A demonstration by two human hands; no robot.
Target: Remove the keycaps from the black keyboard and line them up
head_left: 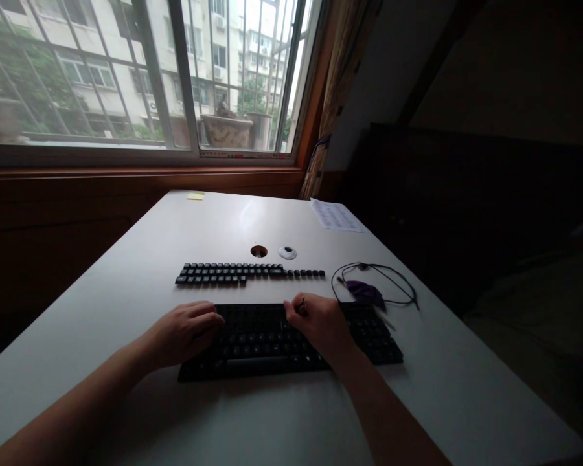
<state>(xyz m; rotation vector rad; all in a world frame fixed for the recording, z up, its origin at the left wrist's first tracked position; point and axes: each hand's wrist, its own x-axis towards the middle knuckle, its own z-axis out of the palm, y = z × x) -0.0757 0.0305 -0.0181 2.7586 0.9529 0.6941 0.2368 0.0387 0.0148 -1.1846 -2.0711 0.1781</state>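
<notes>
On the table (126, 278): keyboard (252, 351), keys (228, 272) (in rows), cable (364, 266), purple cloth (364, 292) near right edge; note (195, 195), paper (337, 217) by far corners.

Both forearms are bare. The left forearm (87, 401) enters from eight o'clock and points toward two, its wrist (146, 353) nearly straight. The left hand (187, 331) is back-up, knuckles raised and fingers curled, tips toward three o'clock. The right forearm (388, 408) rises from five o'clock toward eleven. The right hand (323, 327), apart from the left at its three o'clock, bends its fingers inward, tips gathered toward ten; their grip is too dark to read.
</notes>
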